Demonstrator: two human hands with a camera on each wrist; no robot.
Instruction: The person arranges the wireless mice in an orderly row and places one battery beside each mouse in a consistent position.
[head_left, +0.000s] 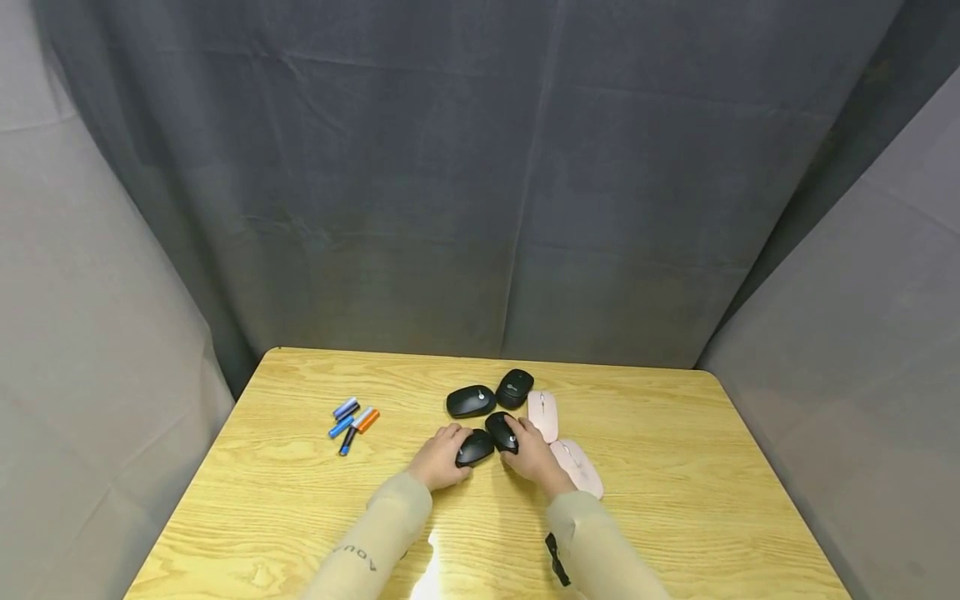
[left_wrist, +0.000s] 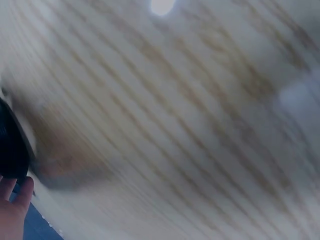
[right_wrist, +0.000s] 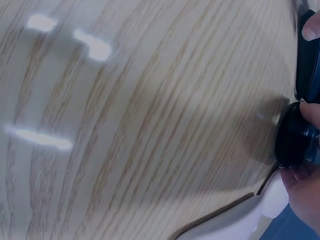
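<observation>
In the head view my left hand (head_left: pixel 442 458) grips a black computer mouse (head_left: pixel 475 448) from its left side, fingers at the far end and thumb at the near end. My right hand (head_left: pixel 531 457) holds another black mouse (head_left: pixel 499 431) just to the right of it. Both mice lie on the table, close together. The left wrist view catches only part of the left hand's mouse (left_wrist: pixel 12 142) and some fingertips (left_wrist: pixel 22 195). At the right edge of the right wrist view, thumb and fingers pinch the right hand's mouse (right_wrist: pixel 290 137).
Behind the hands are two more black mice (head_left: pixel 471 402) (head_left: pixel 515 388). Two pink mice, one upper (head_left: pixel 543 415) and one lower (head_left: pixel 579 469), lie right of the right hand. Several small coloured cylinders, like batteries (head_left: pixel 354 423), lie left on the wooden table (head_left: pixel 675 467). Grey curtains (head_left: pixel 390 167) surround it.
</observation>
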